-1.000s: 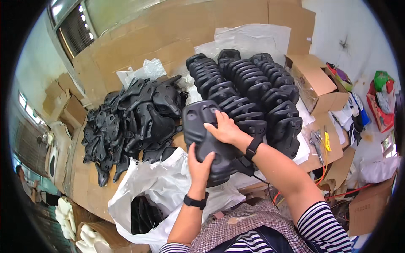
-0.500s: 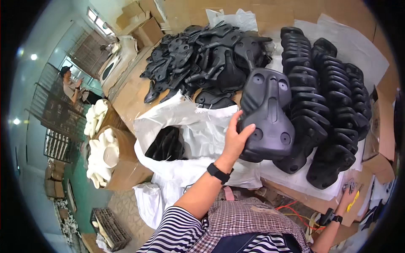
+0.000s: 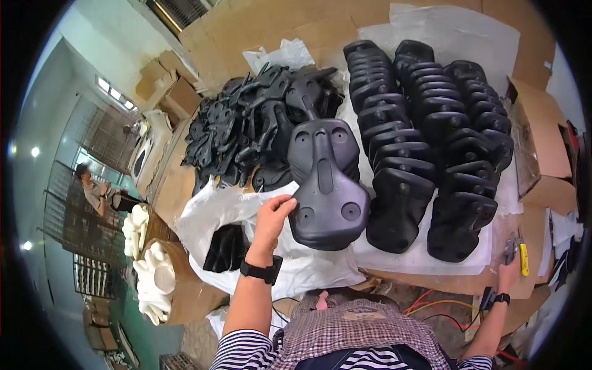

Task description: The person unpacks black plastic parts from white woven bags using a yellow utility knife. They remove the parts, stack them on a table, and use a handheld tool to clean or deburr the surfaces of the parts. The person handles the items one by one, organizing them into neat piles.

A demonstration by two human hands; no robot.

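In front of me a black moulded plastic panel, waisted and with round recesses at its corners, lies on top of a stack of similar panels. My left hand closes its thumb and fingers on the panel's lower left edge. At the right side of the table, my right hand appears closed around a small grey tool, whose exact kind is unclear. A yellow-handled cutter lies beside that hand. Below my left hand, a white woven sack gapes around more black pieces.
A loose heap of black panels covers the back left. Long nested rows of panels stand to the right on white sheeting. Cartons border the right edge. White gloves fill boxes at left; another person stands far off.
My view has swung, so the table things sit farther left. My left hand's spread fingers have drawn together at the panel's edge. My right hand stays by the tool and cutter.
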